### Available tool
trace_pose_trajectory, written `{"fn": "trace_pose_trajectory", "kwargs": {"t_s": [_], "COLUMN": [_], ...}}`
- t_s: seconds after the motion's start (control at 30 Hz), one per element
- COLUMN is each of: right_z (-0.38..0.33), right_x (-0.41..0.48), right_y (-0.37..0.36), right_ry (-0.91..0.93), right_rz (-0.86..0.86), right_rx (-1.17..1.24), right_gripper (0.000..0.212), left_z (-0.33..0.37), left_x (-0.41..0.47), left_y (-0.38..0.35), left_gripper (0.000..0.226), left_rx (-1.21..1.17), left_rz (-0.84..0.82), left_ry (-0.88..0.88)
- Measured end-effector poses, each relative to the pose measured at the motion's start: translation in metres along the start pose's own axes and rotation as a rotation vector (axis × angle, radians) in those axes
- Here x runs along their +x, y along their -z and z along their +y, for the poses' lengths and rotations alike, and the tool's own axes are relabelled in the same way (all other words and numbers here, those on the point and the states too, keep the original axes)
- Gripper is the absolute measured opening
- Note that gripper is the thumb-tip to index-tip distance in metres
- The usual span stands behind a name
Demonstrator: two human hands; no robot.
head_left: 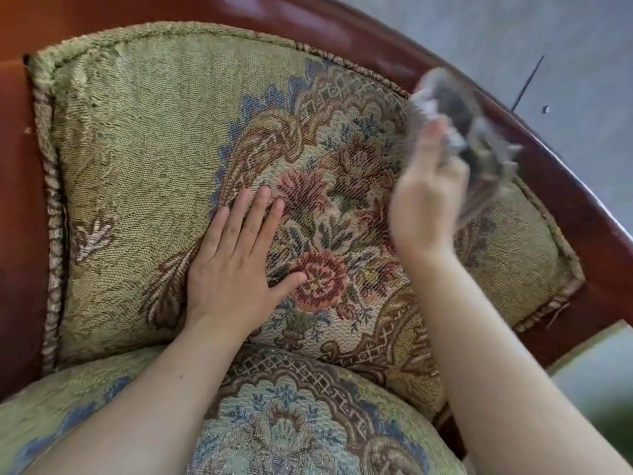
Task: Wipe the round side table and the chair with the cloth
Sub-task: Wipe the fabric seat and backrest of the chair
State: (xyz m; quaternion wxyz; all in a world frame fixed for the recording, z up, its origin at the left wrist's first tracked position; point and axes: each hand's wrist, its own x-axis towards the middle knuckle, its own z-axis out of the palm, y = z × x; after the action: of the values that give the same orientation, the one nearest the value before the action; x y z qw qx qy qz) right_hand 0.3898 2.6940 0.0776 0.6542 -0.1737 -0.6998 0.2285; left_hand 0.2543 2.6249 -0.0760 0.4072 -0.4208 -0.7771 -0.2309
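The chair fills the view: a dark red wooden frame [565, 200] curving around a green floral tapestry backrest [154, 159], with a matching seat cushion [291, 423] below. My left hand [236, 265] lies flat on the backrest, fingers apart, holding nothing. My right hand [424, 200] is blurred with motion at the backrest's right side, near the wooden rim. It grips a grey cloth [469, 132], which is smeared by motion against the fabric and the rim. The round side table is not in view.
Grey floor [548, 46] shows beyond the chair's rim at the upper right, with a thin dark line and a small speck on it. A pale edge [603, 351] shows at the lower right, outside the chair frame.
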Motion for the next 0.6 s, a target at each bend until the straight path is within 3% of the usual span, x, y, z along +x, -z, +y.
{"fn": "trace_pose_trajectory", "kwargs": {"t_s": [0.1, 0.27, 0.6], "right_z": [0.025, 0.053, 0.058], "right_x": [-0.013, -0.047, -0.085], "right_y": [-0.02, -0.023, 0.008], "right_ry": [0.023, 0.204, 0.307], "right_rz": [-0.211, -0.313, -0.532], "right_rx": [-0.328, -0.625, -0.763], "right_gripper": [0.047, 0.046, 0.043], "left_z": [-0.001, 0.002, 0.001], "left_x": [0.0, -0.001, -0.002], "left_y": [0.0, 0.0, 0.004], "left_gripper": [0.1, 0.099, 0.105], "left_rx": [-0.013, 0.0, -0.024], "left_rz": [-0.002, -0.004, -0.021], "left_ry": [0.003, 0.014, 0.004]}}
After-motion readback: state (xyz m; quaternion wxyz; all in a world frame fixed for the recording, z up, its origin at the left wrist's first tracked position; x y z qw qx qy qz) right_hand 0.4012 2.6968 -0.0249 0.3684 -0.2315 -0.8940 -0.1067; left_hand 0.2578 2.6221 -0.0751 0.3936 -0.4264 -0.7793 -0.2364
